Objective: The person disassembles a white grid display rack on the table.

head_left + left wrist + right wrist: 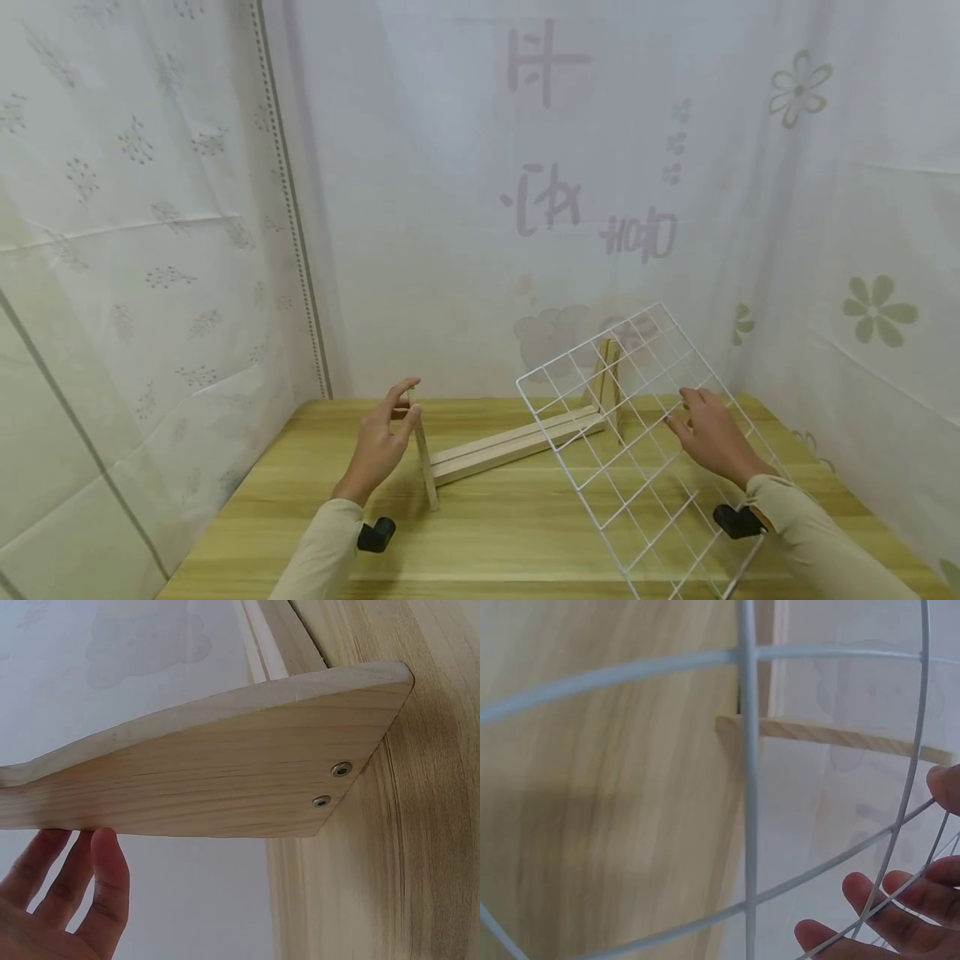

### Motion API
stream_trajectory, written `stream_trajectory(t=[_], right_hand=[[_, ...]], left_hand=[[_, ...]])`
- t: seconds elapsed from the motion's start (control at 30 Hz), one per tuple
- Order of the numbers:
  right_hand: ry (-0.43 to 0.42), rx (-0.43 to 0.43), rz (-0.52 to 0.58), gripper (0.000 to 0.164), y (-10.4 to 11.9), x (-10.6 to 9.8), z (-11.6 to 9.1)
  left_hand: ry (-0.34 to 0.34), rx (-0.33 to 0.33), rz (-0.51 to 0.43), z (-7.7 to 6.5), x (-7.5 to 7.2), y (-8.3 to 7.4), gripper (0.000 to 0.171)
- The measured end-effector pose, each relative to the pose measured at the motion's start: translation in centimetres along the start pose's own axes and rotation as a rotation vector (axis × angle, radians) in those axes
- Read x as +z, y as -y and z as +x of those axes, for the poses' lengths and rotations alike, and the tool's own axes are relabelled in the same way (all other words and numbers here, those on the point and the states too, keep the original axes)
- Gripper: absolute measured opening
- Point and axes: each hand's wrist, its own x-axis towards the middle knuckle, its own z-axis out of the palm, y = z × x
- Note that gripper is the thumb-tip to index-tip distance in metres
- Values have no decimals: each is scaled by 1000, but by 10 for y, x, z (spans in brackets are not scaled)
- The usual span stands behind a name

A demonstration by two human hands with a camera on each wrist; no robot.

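Observation:
A pale wooden stand (517, 447) sits on the table, with two upright end panels joined by a low double-slat base. My left hand (378, 442) grips the near-left end panel (195, 765) by its upper part, fingertips against its edge. Two screw heads (341, 769) show low on that panel's outer face. My right hand (711, 433) holds a white wire grid panel (600, 525), its fingers (900, 922) among the wires. Tilted, the grid stands in front of the stand's far-right end panel (609, 375) and partly covers it in the head view.
The wood-grain table (510, 550) reaches back to a printed curtain (420, 208), with more curtain on both sides. A black device (377, 534) is worn at my left wrist, another black device (737, 521) at my right.

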Motion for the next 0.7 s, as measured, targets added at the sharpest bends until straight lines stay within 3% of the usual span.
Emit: stream_trajectory(t=[0.47,0.7], right_hand=[[68,7,26,52,-14,3,-16],[84,8,21,54,-15,0,-18]], left_hand=[[25,-34,-8,-2,-2,0,44],[-4,9,5,1,-1,-1,44]])
